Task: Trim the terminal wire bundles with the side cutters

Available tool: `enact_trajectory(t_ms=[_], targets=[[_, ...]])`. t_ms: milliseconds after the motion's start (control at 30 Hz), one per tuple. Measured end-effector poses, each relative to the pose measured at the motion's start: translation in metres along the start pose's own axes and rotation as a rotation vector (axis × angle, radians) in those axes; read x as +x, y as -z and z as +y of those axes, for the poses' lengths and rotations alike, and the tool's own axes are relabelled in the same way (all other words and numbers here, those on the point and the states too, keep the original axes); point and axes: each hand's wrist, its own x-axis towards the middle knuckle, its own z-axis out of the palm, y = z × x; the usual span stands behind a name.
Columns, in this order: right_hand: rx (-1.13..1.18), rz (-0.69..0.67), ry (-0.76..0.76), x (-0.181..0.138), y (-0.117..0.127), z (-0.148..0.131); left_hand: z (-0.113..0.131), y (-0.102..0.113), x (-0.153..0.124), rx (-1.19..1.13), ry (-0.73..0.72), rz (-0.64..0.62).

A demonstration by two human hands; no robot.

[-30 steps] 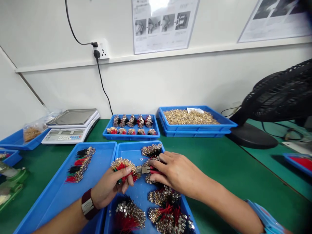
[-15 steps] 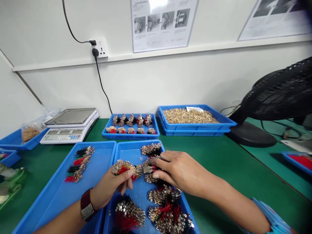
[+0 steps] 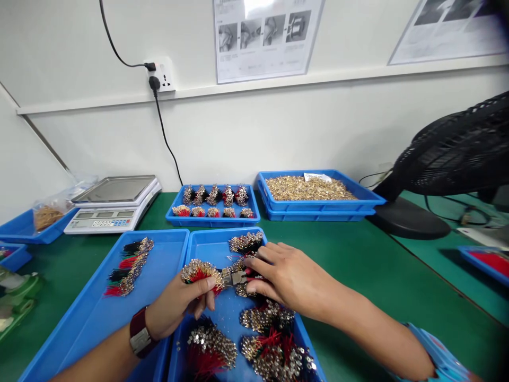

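My left hand (image 3: 178,305) is closed round a bundle of red wires with gold terminal ends (image 3: 199,271), held over the middle blue tray (image 3: 214,246). My right hand (image 3: 290,278) grips small red-handled pliers (image 3: 238,277), whose jaws point left and touch the bundle. Several more terminal bundles (image 3: 270,345) lie in this tray beneath and in front of both hands. A watch sits on my left wrist.
The left blue tray (image 3: 167,249) holds a few sorted wire bundles (image 3: 129,265). Behind stand a tray of bundles (image 3: 214,204), a tray of loose gold terminals (image 3: 310,188), a scale (image 3: 113,204) and a black fan (image 3: 449,164) at right.
Both hands have stayed nearly in place over the middle tray. The pliers and the bundle shifted only slightly; the camera tilted down a little.
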Motion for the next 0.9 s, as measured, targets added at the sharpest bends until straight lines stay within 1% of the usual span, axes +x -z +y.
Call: enact_trajectory(t_ms=[267, 567, 800, 900], targets=[[0.054, 0.004, 0.006, 0.002, -0.004, -0.003, 0.002, 0.002, 0.001, -0.089, 0.013, -0.023], [0.022, -0.005, 0.037, 0.001, -0.003, -0.004, 0.0, 0.003, 0.001, -0.091, 0.044, -0.014], [0.109, -0.052, 0.008, 0.002, 0.007, -0.001, -0.001, 0.001, 0.001, -0.083, 0.014, -0.003], [0.1, -0.044, -0.006, 0.0, 0.012, -0.001, -0.004, 0.001, 0.0, -0.052, -0.013, -0.007]])
